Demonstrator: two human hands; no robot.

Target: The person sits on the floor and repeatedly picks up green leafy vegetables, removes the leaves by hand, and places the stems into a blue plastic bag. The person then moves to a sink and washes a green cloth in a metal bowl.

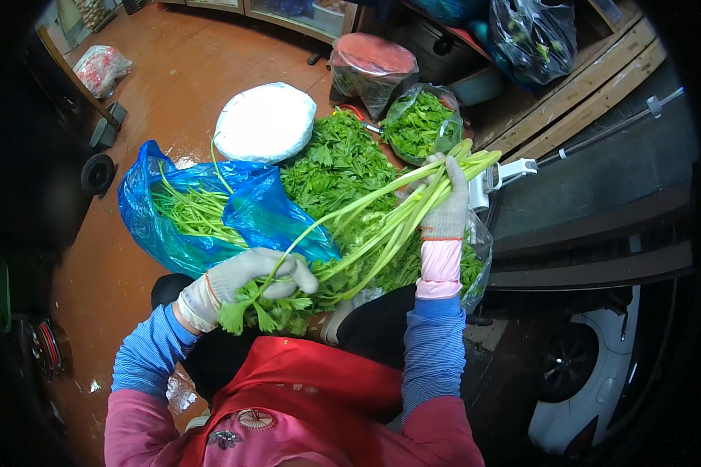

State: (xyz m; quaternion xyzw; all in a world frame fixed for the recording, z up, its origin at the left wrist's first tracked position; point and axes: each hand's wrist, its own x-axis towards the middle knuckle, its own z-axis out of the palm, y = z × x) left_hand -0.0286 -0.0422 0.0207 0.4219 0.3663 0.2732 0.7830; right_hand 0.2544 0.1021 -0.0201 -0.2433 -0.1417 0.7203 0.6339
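My right hand (448, 201), in a pale knit glove, grips a bunch of leafy celery stalks (380, 233) near their thick, pale ends. The bunch slants down to the left, where my gloved left hand (263, 277) curls at its leafy end. One thin stalk crosses over the left fingers, and leaves hang below them. Under the bunch lies a heap of cut celery greens (342, 157). Left of the heap, a blue plastic bag (257, 192) lies open with many thin green stalks (195, 210) in it.
Beyond the bag sits a white wrapped bundle (266, 122). Red-handled scissors (359, 117) lie behind the heap, near a clear bag of greens (423, 125) and a plastic-covered red stool (374, 64). Wooden planks (578, 87) and a white metal fitting (502, 175) stand at right.
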